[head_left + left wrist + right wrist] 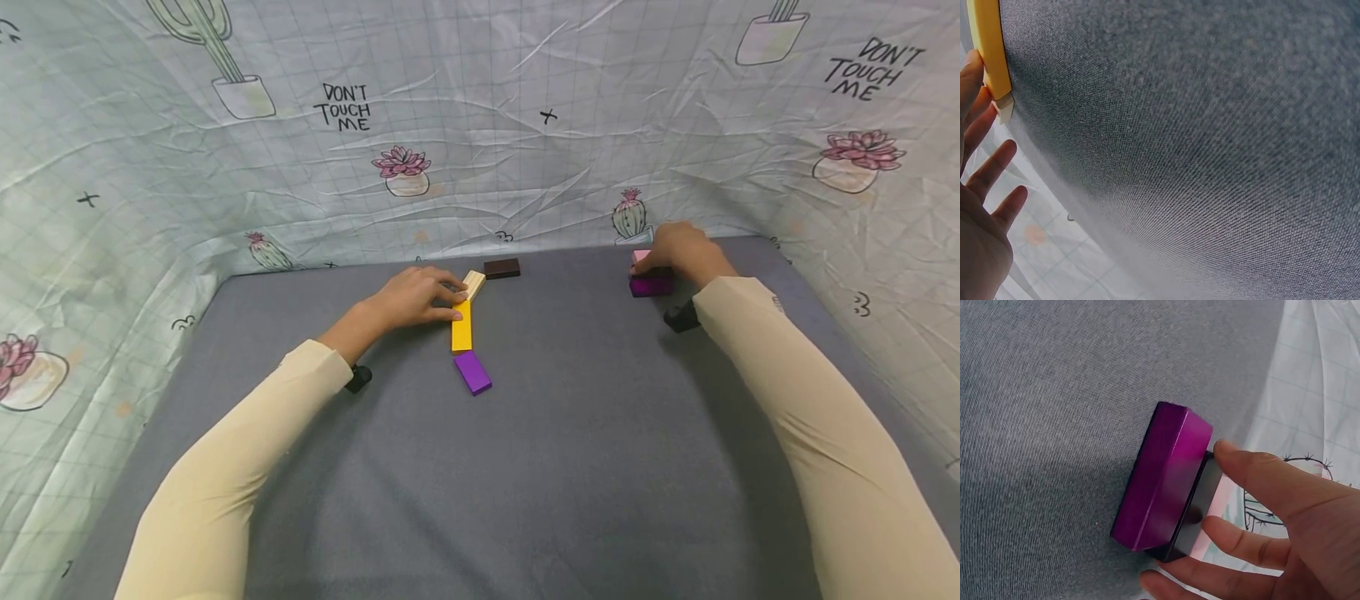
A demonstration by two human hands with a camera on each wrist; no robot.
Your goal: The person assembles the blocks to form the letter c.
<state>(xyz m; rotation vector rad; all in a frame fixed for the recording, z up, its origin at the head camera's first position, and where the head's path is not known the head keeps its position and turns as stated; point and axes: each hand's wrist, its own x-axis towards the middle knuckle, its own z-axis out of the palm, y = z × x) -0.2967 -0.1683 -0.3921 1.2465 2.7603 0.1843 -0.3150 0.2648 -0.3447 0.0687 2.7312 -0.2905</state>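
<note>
My left hand [418,297] reaches over the table with fingers extended. Its thumb and fingertips touch the left side of a yellow block [461,327], close to where a plain wooden block [474,284] meets it. A violet block [472,372] lies at an angle just below the yellow one. On the right, my right hand [1310,531] pinches a black block [1200,506] by its ends, thumb at one end and a finger at the other. A magenta-purple block [1163,478] lies along its near side and a pink block [1222,494] along its far side, partly hidden by fingers.
A dark brown block [502,268] lies near the table's back edge, right of the wooden one. The grey cloth-covered table [555,467] is enclosed at the back and sides by a printed curtain [480,167] that meets its edges.
</note>
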